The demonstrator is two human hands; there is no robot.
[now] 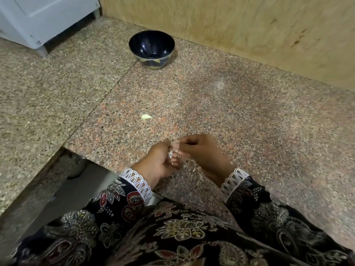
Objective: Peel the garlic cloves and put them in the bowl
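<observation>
Head view: dark bowl [151, 48], inside indistinct.

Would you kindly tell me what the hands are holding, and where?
Both hands pinch one garlic clove between fingertips: left hand low, right hand at its top.

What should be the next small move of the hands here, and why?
Probably pull the rest of the skin off: both the left hand and the right hand pinch a garlic clove with papery skin on it, and the bowl stands far off, apparently empty.

No legible text or labels anywhere.
</observation>
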